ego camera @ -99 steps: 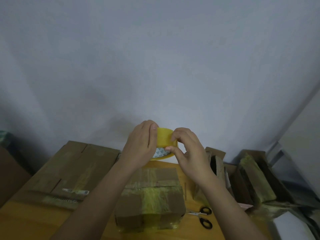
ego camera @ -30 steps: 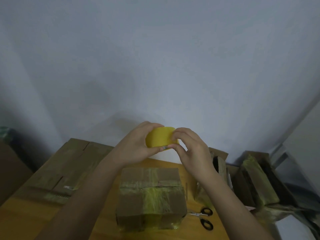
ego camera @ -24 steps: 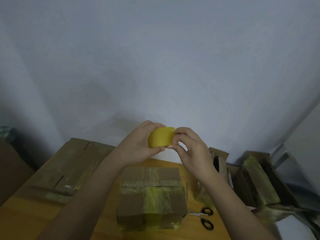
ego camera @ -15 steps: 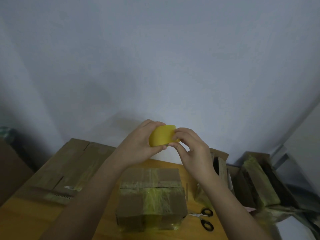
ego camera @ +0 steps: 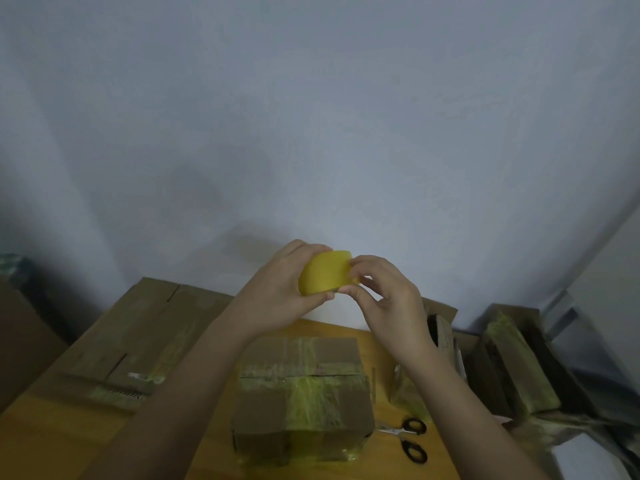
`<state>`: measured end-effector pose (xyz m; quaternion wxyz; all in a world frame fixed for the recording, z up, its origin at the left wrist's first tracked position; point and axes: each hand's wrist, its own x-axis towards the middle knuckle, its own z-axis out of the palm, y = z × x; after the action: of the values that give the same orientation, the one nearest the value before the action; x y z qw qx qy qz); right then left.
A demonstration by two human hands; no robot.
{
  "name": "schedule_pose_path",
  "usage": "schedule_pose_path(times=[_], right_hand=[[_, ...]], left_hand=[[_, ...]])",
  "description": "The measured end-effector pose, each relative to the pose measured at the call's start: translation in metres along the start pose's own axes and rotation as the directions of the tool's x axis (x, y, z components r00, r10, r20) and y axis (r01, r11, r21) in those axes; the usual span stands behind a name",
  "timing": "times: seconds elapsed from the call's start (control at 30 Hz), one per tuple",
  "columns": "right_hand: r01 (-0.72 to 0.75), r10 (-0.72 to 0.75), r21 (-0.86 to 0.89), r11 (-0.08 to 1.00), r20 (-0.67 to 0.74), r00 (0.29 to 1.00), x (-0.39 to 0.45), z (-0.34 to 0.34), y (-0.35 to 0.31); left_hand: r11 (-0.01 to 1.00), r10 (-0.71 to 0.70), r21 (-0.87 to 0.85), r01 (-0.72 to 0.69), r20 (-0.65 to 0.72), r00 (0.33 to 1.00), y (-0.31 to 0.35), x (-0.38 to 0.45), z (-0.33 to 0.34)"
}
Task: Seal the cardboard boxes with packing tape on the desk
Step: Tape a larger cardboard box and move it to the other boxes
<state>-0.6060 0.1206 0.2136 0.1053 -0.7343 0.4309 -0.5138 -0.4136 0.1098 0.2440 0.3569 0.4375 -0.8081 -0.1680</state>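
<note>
— Pale wall behind, wooden bench (ego camera: 86, 441) below. What sits at centre?

— Small cardboard box (ego camera: 303, 400), flaps closed, crossed with yellowish tape strips. Landmark for the rest.

— Tape roll?

— Yellow tape roll (ego camera: 325, 277) held in the air above and behind the box, clear of it. Left hand (ego camera: 284, 289) grip: fingers over the top, thumb under, wrapped round the roll. Right hand (ego camera: 384, 299) grip: fingertips pinching at the roll's right edge.

— Around the box?

— Scissors (ego camera: 407, 438), black handles, lying just right of the box. Flattened cardboard (ego camera: 138, 337) left of it. Further right of the box, taped cartons (ego camera: 516, 362) standing together, detail dim.
</note>
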Motion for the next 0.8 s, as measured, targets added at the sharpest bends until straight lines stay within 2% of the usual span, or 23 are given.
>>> schedule_pose_path(times=[0.33, 0.47, 0.6, 0.8], right_hand=[[0.088, -0.086, -0.066, 0.994, 0.03, 0.996, 0.0053, -0.0015, -0.0013], [0.06, -0.059, -0.056, 0.997, 0.017, 0.998, 0.0032, -0.0018, 0.0004], [0.095, -0.097, -0.07, 0.993, -0.02, 0.995, 0.0043, 0.0001, -0.0001], [0.078, -0.078, -0.031, 0.996, 0.003, 0.997, 0.006, -0.001, -0.0006]], left_hand=[[1.0, 0.017, 0.015, -0.017, -0.019, 1.0, -0.0004, -0.0005, -0.001], [1.0, 0.004, 0.006, -0.004, -0.016, 1.0, 0.0003, -0.0005, -0.0021], [1.0, -0.001, -0.02, 0.001, -0.031, 1.0, 0.0016, -0.0006, -0.001], [1.0, -0.001, -0.023, 0.0, -0.044, 0.999, 0.0028, 0.0002, -0.0008]])
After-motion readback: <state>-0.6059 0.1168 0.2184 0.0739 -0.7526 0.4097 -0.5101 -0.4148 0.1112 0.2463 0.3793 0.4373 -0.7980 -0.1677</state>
